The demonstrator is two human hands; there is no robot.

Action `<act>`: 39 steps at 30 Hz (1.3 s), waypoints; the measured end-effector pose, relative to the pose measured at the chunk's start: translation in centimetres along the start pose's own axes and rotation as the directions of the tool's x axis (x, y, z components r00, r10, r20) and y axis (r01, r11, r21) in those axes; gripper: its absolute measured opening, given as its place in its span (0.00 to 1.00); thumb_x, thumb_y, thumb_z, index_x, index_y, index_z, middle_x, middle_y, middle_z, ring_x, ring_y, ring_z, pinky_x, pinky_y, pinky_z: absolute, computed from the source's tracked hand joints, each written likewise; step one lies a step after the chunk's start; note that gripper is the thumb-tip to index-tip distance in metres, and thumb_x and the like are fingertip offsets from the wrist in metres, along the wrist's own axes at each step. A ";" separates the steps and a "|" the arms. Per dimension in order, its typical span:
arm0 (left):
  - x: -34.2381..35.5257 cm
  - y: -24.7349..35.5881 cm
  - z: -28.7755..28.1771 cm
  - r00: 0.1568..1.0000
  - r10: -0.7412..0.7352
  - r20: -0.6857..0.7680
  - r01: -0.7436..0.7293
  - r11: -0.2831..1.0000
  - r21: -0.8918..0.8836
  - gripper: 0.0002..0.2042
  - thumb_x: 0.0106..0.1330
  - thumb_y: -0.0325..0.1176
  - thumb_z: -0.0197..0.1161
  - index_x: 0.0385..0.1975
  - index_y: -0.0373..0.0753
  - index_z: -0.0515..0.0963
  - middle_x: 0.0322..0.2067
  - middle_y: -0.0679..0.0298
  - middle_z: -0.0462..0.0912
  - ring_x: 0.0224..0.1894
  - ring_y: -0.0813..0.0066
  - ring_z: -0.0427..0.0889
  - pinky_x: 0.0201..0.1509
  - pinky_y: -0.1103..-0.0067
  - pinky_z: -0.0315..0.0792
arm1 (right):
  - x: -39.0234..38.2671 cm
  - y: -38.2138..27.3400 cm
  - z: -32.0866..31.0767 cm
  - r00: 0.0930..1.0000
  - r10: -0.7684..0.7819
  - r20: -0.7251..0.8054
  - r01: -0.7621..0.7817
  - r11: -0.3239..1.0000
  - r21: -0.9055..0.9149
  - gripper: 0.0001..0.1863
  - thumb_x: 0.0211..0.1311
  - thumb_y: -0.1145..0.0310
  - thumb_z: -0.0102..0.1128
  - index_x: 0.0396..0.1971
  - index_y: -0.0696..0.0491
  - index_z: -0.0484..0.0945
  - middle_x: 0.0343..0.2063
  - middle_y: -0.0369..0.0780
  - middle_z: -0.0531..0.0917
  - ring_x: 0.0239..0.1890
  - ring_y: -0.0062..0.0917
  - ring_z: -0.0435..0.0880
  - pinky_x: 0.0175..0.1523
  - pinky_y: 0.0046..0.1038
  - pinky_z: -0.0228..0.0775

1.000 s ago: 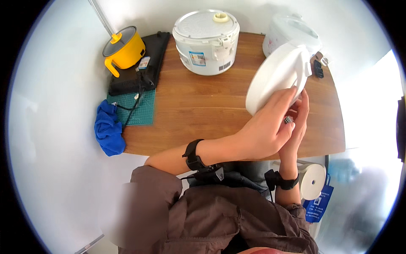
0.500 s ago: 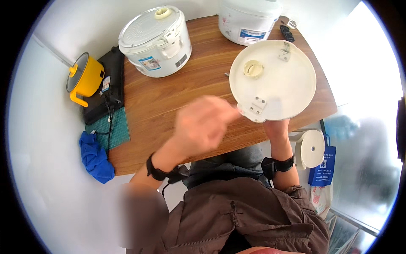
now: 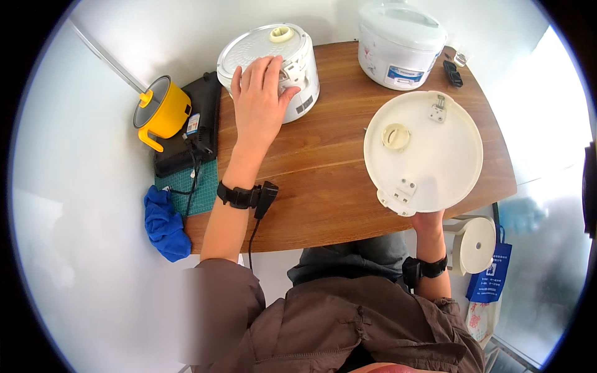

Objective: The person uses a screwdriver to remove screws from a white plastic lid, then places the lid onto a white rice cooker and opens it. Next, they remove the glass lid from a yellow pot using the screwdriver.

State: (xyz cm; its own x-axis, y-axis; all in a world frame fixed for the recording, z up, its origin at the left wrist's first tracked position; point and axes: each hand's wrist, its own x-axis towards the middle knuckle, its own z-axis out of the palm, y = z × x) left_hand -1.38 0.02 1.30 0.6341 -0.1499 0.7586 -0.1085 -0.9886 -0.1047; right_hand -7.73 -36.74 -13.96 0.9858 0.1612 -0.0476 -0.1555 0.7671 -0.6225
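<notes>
A white wall (image 3: 336,22) backs the wood-grain surface (image 3: 329,193). Contents hidden, a yellow pot (image 3: 171,113) sits at 10 o'clock, a closed rice cooker (image 3: 392,59) at 1. The left hand (image 3: 257,105), fingers apart, is at the silver-topped rice cooker (image 3: 306,71) near 11; around 2, the round lid cover (image 3: 438,155) hides the right hand's (image 3: 428,222) fingers, state unclear.

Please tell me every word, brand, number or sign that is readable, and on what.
No text reads clearly.
Right cooker: blue-white label, too small.
Left cooker: dark label, too small.
Black device: pale label, too small.
Blue bag: white print, too small.
White object: red marks, blurred.
</notes>
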 end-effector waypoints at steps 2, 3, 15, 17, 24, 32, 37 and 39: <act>0.3 -0.2 0.7 1.000 -0.007 0.013 0.007 1.000 -0.017 0.31 0.57 0.42 0.75 0.61 0.43 0.74 0.56 0.65 0.75 0.60 0.63 0.75 0.70 0.58 0.62 | 0.2 0.3 0.5 0.996 -0.004 -0.089 0.000 0.999 -0.046 0.28 0.77 0.56 0.51 0.69 0.56 0.65 0.62 0.42 0.77 0.62 0.35 0.79 0.64 0.42 0.77; 0.2 -0.2 0.8 1.000 0.003 0.006 -0.003 0.999 -0.042 0.31 0.58 0.42 0.74 0.61 0.42 0.74 0.56 0.65 0.76 0.59 0.62 0.75 0.70 0.57 0.62 | 0.1 0.3 0.3 0.997 0.002 -0.074 -0.005 0.999 -0.042 0.28 0.77 0.56 0.51 0.69 0.56 0.65 0.62 0.42 0.77 0.61 0.35 0.80 0.63 0.41 0.77; 0.7 0.3 0.2 0.995 0.094 -0.019 -0.095 0.991 -0.097 0.29 0.54 0.34 0.75 0.59 0.39 0.77 0.52 0.62 0.78 0.54 0.60 0.77 0.60 0.64 0.66 | -0.5 0.4 1.2 0.998 0.030 -0.047 -0.030 1.000 -0.003 0.27 0.76 0.59 0.53 0.68 0.57 0.66 0.60 0.42 0.78 0.60 0.33 0.80 0.63 0.40 0.76; 0.2 0.4 -0.4 0.995 0.103 -0.016 -0.104 0.989 -0.103 0.30 0.54 0.34 0.76 0.59 0.39 0.77 0.52 0.62 0.79 0.54 0.60 0.77 0.60 0.65 0.66 | -0.7 0.3 1.2 0.999 0.040 -0.035 -0.039 0.999 0.028 0.26 0.76 0.59 0.52 0.67 0.56 0.66 0.60 0.42 0.78 0.60 0.33 0.80 0.63 0.40 0.76; -2.6 3.9 -4.3 0.997 0.068 -0.048 -0.077 0.974 -0.213 0.32 0.51 0.35 0.78 0.59 0.36 0.77 0.51 0.60 0.81 0.52 0.61 0.80 0.58 0.67 0.69 | -1.2 -1.6 3.3 0.999 -0.039 -0.031 0.036 0.994 -0.101 0.26 0.76 0.59 0.53 0.67 0.57 0.67 0.61 0.43 0.77 0.61 0.33 0.79 0.64 0.39 0.76; -4.8 8.8 -6.3 0.984 0.062 -0.165 -0.111 0.946 -0.306 0.32 0.53 0.40 0.80 0.57 0.36 0.77 0.49 0.59 0.85 0.51 0.62 0.83 0.57 0.68 0.69 | 0.5 -4.2 3.6 0.941 -0.319 0.113 0.338 0.901 -0.271 0.26 0.74 0.64 0.57 0.66 0.59 0.67 0.60 0.43 0.78 0.59 0.31 0.80 0.62 0.37 0.76; -4.1 9.6 -7.0 0.986 0.087 -0.144 -0.123 0.955 -0.270 0.32 0.58 0.51 0.75 0.56 0.37 0.77 0.49 0.60 0.85 0.50 0.62 0.82 0.59 0.65 0.68 | 2.7 -6.1 6.9 0.858 -0.478 0.188 0.493 0.663 -0.563 0.25 0.70 0.71 0.62 0.64 0.60 0.69 0.58 0.42 0.79 0.58 0.29 0.80 0.62 0.34 0.74; -3.8 9.0 -7.3 0.985 0.080 -0.154 -0.126 0.941 -0.313 0.30 0.60 0.54 0.72 0.55 0.38 0.78 0.48 0.61 0.85 0.50 0.62 0.82 0.61 0.64 0.67 | 3.4 -6.9 9.1 0.815 -0.531 0.232 0.500 0.442 -0.745 0.26 0.68 0.74 0.63 0.64 0.59 0.69 0.59 0.42 0.78 0.59 0.29 0.79 0.63 0.33 0.73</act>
State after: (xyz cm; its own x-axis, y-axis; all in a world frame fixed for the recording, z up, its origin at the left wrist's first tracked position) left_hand -10.31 -8.16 2.17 0.4975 -0.2246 0.8379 -0.4215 -0.9068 0.0072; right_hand -3.93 -35.82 -2.69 0.8712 -0.1320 0.4729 0.4717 -0.0427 -0.8807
